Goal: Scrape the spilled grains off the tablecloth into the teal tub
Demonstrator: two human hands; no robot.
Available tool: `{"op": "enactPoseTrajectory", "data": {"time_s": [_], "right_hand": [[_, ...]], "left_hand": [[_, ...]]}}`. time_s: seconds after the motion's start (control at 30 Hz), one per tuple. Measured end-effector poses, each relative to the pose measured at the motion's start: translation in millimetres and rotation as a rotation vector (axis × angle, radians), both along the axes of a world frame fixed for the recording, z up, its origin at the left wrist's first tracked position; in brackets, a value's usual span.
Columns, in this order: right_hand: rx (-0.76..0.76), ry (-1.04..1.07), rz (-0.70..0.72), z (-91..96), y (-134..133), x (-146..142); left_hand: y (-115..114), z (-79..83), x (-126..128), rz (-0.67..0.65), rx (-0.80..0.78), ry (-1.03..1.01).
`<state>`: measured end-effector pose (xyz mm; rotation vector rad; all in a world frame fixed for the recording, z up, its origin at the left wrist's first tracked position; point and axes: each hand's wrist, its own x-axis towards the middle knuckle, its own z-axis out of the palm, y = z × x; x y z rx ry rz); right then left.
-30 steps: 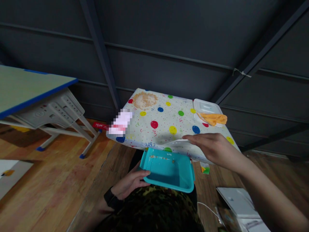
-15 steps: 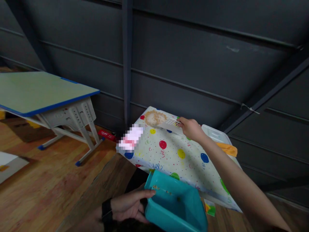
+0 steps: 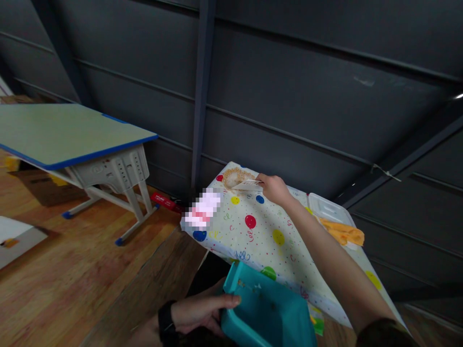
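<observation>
My left hand (image 3: 204, 309) grips the left rim of a teal plastic bin (image 3: 249, 322), thumb over the edge. The bin tilts with its opening toward me at the table's near edge, and a few tan crumbs cling to its inner wall. At the far left corner of the table, my right hand (image 3: 274, 189) is closed around the end of a flat white slotted tool (image 3: 247, 185). The tool's front end lies at the near right side of a ring of small tan grains (image 3: 228, 176), covering part of it.
A balloon-print cloth (image 3: 231, 221) covers the table. To the right lie a clear plastic lid or tray (image 3: 329, 208) and an orange cloth (image 3: 342, 233). A blurred-out white item (image 3: 204, 207) rests at the left edge. A dark wall (image 3: 289, 96) stands behind; a blue-edged desk (image 3: 75, 135) is left.
My right hand has brought the white slotted tool leftward, onto the edge of the grain ring, and its blade has turned. My left hand still holds the bin. The view has shifted slightly.
</observation>
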<state>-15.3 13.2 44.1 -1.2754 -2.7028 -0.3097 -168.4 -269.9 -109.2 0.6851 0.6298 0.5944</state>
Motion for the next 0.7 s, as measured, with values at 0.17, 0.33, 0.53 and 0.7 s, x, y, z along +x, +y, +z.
{"op": "enactPoseTrajectory", "data": {"time_s": [0.17,0.33,0.53,0.7], "right_hand": [[-0.003,0.003,0.023,-7.5,-0.3,1.8],[-0.018,0.030,0.056,-13.3,0.8,13.8],[-0.048,0.119,0.050,-11.0,7.1,22.9],[-0.105,0.190,0.094,-14.6,16.1,15.9]], "left_hand": [[-5.3,-1.4,5.5,0.059,0.032,0.011],[-10.5,-4.5,6.0,0.094,0.057,0.024],[-11.8,-7.6,7.1,0.101,0.066,0.010],[-11.4,-1.8,6.9,0.101,0.077,0.024]]}}
